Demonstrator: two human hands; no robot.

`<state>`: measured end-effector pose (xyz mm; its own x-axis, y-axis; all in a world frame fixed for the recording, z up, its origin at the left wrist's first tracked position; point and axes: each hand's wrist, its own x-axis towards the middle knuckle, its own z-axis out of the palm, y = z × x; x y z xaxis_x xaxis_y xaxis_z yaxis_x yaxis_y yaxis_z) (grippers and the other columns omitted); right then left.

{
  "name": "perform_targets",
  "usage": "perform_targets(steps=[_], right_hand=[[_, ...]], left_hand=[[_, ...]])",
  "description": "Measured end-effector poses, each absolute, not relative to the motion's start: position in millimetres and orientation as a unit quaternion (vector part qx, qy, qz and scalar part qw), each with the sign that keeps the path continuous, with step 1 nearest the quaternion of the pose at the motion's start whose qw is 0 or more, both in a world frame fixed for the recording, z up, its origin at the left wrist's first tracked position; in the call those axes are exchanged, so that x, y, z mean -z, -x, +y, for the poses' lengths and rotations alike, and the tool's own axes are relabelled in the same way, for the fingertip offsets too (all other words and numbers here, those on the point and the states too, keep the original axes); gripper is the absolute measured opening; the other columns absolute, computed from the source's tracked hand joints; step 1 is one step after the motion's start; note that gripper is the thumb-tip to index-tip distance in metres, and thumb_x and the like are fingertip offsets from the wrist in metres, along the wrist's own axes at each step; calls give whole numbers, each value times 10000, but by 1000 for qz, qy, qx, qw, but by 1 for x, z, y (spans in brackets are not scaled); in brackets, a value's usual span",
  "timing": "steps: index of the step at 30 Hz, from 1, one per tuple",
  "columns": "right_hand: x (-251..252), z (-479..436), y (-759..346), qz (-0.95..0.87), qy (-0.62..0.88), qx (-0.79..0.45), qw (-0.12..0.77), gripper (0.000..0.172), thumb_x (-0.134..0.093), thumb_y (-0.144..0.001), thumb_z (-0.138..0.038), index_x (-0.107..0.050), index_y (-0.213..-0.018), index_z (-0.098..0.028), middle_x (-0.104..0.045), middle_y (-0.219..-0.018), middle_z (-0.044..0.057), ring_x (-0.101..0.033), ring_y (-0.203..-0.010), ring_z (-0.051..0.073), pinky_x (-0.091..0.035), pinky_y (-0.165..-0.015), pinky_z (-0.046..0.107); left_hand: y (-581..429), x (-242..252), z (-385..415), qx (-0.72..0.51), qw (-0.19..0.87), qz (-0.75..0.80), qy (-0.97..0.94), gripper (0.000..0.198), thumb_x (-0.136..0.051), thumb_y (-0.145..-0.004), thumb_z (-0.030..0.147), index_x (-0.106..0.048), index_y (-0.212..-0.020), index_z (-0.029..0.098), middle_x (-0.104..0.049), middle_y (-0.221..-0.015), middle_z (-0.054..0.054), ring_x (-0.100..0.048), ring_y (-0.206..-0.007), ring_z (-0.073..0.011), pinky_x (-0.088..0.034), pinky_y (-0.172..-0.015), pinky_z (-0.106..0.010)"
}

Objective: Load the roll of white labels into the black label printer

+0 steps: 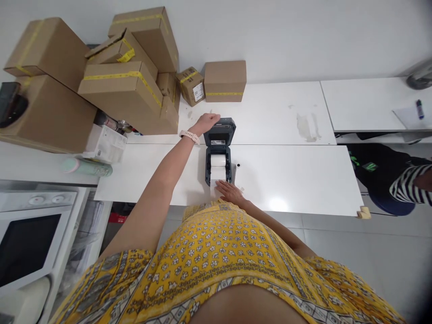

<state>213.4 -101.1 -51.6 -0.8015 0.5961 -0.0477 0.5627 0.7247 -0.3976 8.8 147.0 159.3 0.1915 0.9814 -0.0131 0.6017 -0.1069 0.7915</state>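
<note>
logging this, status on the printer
Left hand on open lid. Right hand flat on label strip at printer front. Roll inside. Boxes behind.

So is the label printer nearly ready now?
Done: the label printer has its lid up and a white label roll sits inside. In hand: the left hand is on the lid, the right hand lies flat on the paper end at the front. Left: the lid is not yet shut.
</note>
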Motion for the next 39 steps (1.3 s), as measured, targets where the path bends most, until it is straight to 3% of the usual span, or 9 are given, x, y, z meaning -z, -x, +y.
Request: perform_targets(steps=[5, 8, 13, 17, 24, 27, 31, 34, 39], right_hand=[[35, -116, -240, -887, 373, -251, 104, 381, -481, -964, -248, -596, -1327, -240, -621, -1349, 67, -546, -1291, 239, -473, -1047, 428], [21, -129, -259, -839, 451, -271, 140, 331, -448, -976, -277, -655, -1232, -244, -702, -1214, 65, -650, -1116, 251, -530, -935, 431], [1, -131, -268, -730, 568, -291, 243, 328, -415, -987, -334, -667, -1174, -237, -727, -1113, 67, -665, -1028, 239, -549, -868, 395], [-9, -106, -259, -661, 622, -284, 308, 373, -383, -992, -391, -651, -1184, -216, -718, -1093, 86, -666, -988, 234, -552, -848, 391], [-16, -38, -208, -690, 605, -192, 348, 486, -262, -1023, -418, -513, -1366, -182, -571, -1367, 124, -490, -1283, 240, -421, -1073, 452], [-10, -17, -178, -691, 612, -166, 348, 530, -207, -1028, -407, -412, -1446, -152, -462, -1474, 137, -390, -1376, 236, -354, -1122, 471], [2, -13, -159, -701, 626, -149, 309, 550, -198, -1025, -393, -332, -1497, -144, -337, -1561, 135, -286, -1440, 231, -281, -1162, 470], [7, -18, -158, -727, 616, -140, 269, 546, -202, -1022, -375, -327, -1504, -151, -271, -1599, 115, -209, -1477, 222, -210, -1192, 473], [6, -20, -158, -747, 603, -138, 243, 536, -201, -1022, -352, -304, -1516, -171, -226, -1619, 94, -153, -1499, 198, -143, -1212, 476]], left_hand=[[-15, -154, 80, -232, 262, 561, -750, 337, -451, -968, 373, -712, -1052, 178, -715, -1051, -65, -621, -1042, -220, -454, -923, -334], [-12, -126, 20, -248, 210, 529, -784, 341, -417, -989, 338, -683, -1142, 191, -693, -1154, -74, -593, -1117, -210, -434, -1003, -373], [-10, -58, -61, -206, 184, 520, -808, 357, -376, -1004, 318, -674, -1173, 219, -636, -1291, -76, -502, -1279, -222, -382, -1094, -438], [-11, -29, -80, -186, 171, 522, -814, 365, -374, -1002, 298, -645, -1234, 220, -593, -1361, -83, -483, -1309, -235, -344, -1116, -466], [-27, -20, -45, -196, 145, 581, -776, 457, -282, -1027, 349, -663, -1192, 158, -710, -976, -151, -620, -1040, -257, -439, -952, -415], [-37, -16, -30, -223, 128, 610, -749, 494, -271, -1021, 388, -600, -1290, 137, -654, -1184, -183, -549, -1201, -275, -365, -1056, -440], [-40, -10, -30, -245, 104, 634, -726, 573, -291, -1002, 429, -405, -1469, 117, -347, -1550, -162, -225, -1473, -265, -129, -1199, -495], [-38, -6, -36, -226, 118, 642, -723, 601, -273, -998, 416, -313, -1518, 116, -228, -1606, -142, -102, -1509, -237, -20, -1212, -514], [-38, -5, -37, -203, 154, 646, -719, 594, -264, -996, 373, -281, -1533, 120, -187, -1617, -133, -58, -1514, -211, 11, -1212, -511]])
